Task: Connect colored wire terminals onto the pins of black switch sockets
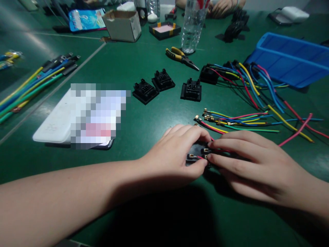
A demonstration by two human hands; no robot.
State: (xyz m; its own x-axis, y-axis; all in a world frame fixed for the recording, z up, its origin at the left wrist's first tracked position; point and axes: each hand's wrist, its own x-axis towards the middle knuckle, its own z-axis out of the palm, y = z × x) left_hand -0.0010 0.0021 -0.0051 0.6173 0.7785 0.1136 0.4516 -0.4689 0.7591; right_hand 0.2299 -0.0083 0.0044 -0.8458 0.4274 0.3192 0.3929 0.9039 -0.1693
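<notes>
Resting near on the table (144, 137), the black socket (195, 151) lay between the hands; the left hand (176, 154) pinched it from the left, the right hand (246, 161) touched its right edge with fingertips (211, 144), grip hidden

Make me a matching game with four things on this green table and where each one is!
Things:
1. yellow-handled pliers
2. blue plastic tray
3. small open cardboard box
4. black plastic connector block

Places:
A. far right of the table
B. between the left hand and the right hand
C. lying just beside the base of the clear plastic bottle
D. at the far side, left of the bottle

Pairs: 1-C, 2-A, 3-D, 4-B
</notes>
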